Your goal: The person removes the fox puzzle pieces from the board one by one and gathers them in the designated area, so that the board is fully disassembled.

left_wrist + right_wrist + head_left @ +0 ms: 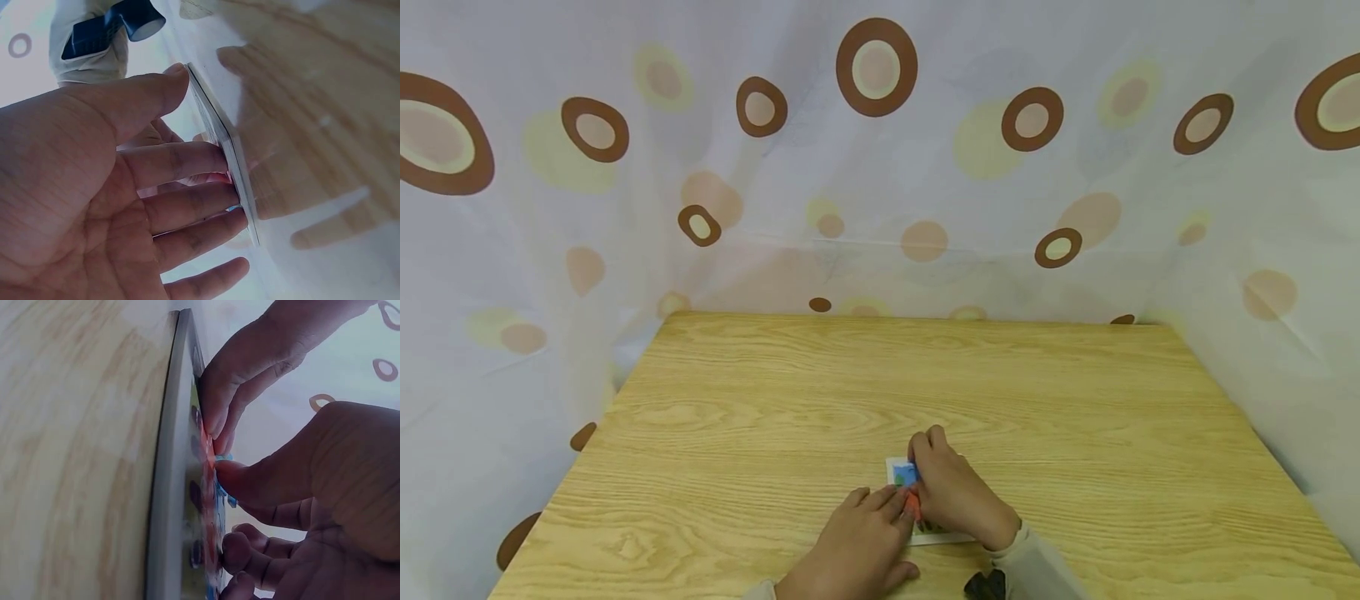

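A thin flat puzzle board with a pale border and a coloured picture lies near the front of the table. My left hand rests its fingertips on the board's left side, fingers mostly straight. Over the board's right part is my right hand. In the right wrist view, its thumb and a finger pinch a small blue puzzle piece, standing tilted off the picture. Between the hands, a red part of the picture and a blue part show. Both hands hide much of the board.
The board lies on a wood-grain table. A spotted white curtain hangs behind the table and along both sides. A black device sits on the right wrist.
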The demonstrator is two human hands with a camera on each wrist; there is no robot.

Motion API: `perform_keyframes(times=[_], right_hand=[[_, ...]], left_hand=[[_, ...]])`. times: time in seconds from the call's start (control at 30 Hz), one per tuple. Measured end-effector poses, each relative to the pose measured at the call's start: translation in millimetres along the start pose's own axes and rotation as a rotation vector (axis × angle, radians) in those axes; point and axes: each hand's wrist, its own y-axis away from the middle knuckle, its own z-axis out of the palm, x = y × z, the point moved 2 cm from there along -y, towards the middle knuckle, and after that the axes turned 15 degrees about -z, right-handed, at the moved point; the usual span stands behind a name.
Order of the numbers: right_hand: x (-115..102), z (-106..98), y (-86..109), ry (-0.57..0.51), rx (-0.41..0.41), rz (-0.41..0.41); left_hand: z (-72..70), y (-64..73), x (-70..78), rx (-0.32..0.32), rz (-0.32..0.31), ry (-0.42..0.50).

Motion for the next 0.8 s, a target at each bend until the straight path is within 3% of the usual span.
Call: perform_keyframes(times=[0.17,0.37,0.57,0.8], right_hand=[[4.7,-2.0,0.9,-0.065,-0.018,0.017],[8.1,-3.4,1.2,-0.188,0.018,0.031],[8.8,-0.7,-0.5,-0.120,0.036,0.023],[6.1,-2.3,0.8,-0.119,0.027,0.026]], left_hand=[[0.1,-0.5,0.1,-0.006,0.001,-0.003],[0.5,-1.0,-0.1,-0.007,0.001,-0.009],[0.8,-1.2,-0.5,0.008,0.011,-0.010],[-1.0,0.1,-0.5,0.001,0.012,-0.002]])
